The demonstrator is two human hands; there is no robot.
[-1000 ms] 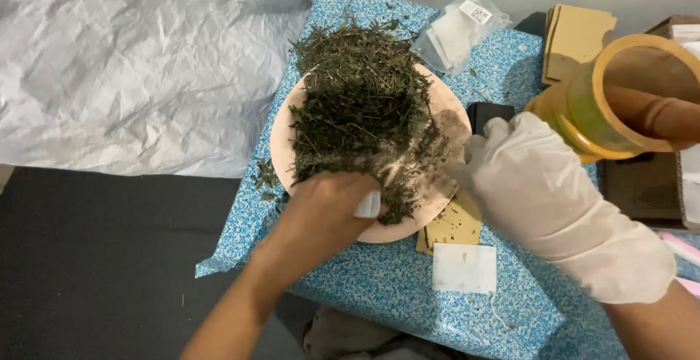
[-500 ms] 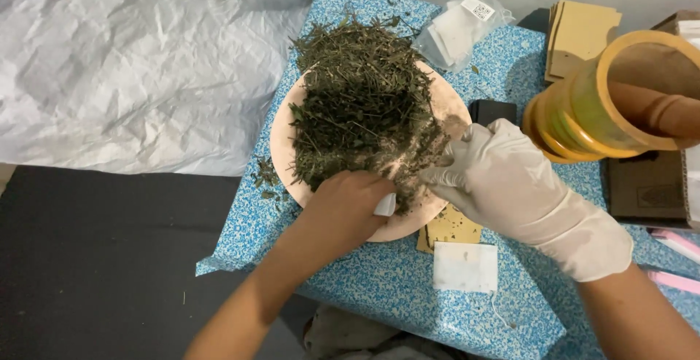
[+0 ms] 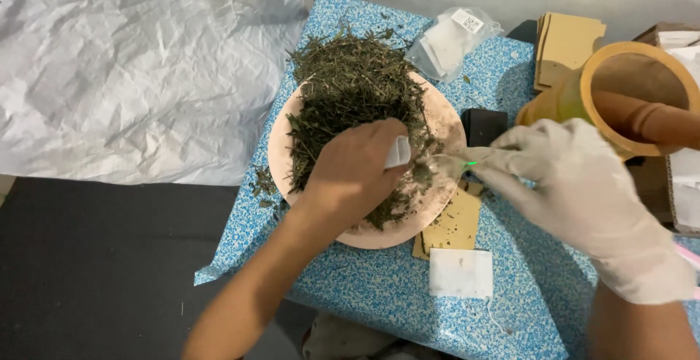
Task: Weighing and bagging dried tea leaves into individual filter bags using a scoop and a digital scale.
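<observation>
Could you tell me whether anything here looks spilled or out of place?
Yes: some dried herb bits have spilled off the pink plate onto the blue cloth at its left edge, and crumbs dot the tan envelope below the plate.

Low table (image 3: 379, 294) under a blue speckled cloth. On it I see a pink plate (image 3: 446, 123) near centre, a white sachet (image 3: 461, 273) at the near edge, brown card (image 3: 456, 223) beside it, a clear bag (image 3: 450, 41) far, a wooden mortar (image 3: 620, 94) right.
</observation>
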